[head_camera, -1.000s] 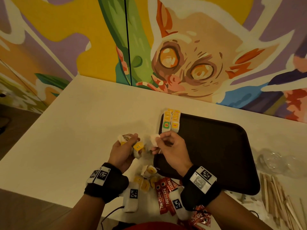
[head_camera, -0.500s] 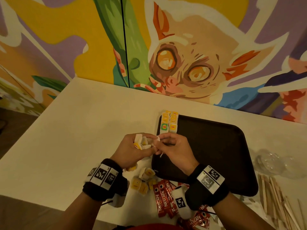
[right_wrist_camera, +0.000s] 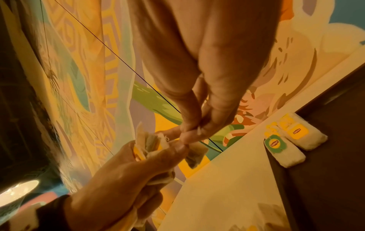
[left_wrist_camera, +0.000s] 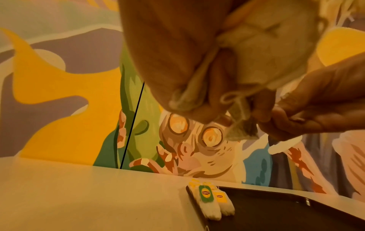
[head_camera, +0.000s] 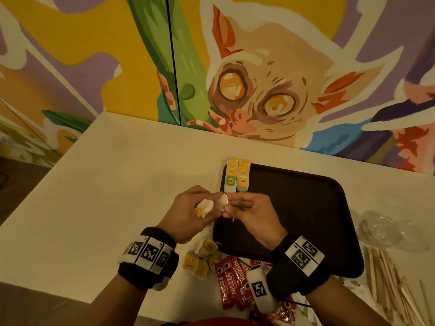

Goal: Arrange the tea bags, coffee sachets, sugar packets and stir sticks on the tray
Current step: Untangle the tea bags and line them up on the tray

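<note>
Separating one tea bag (head_camera: pixel 222 201) from the bunch (head_camera: pixel 204 207) clutched in the left hand (head_camera: pixel 188 214), the right hand (head_camera: pixel 253 214) pinches it above the tray (head_camera: pixel 306 208) edge; best to pull slowly so strings don't snag, then lay it beside the rows (head_camera: pixel 236 176).

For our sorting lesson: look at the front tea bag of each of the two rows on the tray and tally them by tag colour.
Green-tag tea bag: 1
Yellow-tag tea bag: 1
Total: 2
</note>
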Action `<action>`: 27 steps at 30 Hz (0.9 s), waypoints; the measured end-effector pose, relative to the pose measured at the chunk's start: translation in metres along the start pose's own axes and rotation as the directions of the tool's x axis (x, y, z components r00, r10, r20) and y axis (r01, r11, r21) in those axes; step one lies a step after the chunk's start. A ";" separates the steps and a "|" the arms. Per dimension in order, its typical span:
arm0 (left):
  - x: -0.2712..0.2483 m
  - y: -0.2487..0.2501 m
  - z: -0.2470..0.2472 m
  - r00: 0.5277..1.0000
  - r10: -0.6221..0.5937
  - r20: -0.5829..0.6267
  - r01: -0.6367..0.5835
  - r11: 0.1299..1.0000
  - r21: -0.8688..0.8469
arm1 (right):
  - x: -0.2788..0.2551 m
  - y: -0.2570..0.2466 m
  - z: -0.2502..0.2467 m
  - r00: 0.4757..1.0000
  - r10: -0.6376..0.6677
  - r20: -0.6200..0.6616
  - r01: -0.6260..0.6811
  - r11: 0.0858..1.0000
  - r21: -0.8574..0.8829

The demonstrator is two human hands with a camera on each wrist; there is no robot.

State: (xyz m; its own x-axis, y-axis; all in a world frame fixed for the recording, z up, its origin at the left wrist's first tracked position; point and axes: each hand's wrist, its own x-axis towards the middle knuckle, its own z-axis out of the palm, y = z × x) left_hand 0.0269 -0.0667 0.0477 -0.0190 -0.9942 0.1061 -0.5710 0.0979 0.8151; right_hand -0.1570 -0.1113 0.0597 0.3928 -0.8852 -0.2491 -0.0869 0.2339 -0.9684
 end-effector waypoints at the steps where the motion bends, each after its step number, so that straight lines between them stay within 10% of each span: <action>1: -0.001 0.000 0.002 1.000 0.021 -0.015 -0.020 1.000 0.012 | 0.000 0.000 -0.001 1.000 0.010 -0.014 -0.010 1.000 0.008; 14: 0.000 0.000 0.011 0.984 0.040 -0.171 -0.038 0.999 0.019 | -0.001 0.001 -0.004 1.000 -0.029 0.006 0.030 0.983 -0.179; 22: 0.001 -0.002 0.008 0.998 0.052 -0.029 -0.050 0.997 0.061 | -0.001 -0.019 -0.012 0.954 -0.291 0.068 0.273 0.757 -0.594; 27: 0.000 0.010 0.007 0.999 0.048 0.005 -0.047 0.996 -0.071 | 0.007 -0.017 -0.014 0.966 -0.253 0.056 0.245 0.822 -0.514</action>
State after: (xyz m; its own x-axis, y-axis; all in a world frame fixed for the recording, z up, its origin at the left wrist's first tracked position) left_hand 0.0153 -0.0663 0.0524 -0.0503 -0.9886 0.1421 -0.5098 0.1478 0.8475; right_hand -0.1658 -0.1277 0.0745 0.4526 -0.8917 0.0050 -0.4461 -0.2313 -0.8646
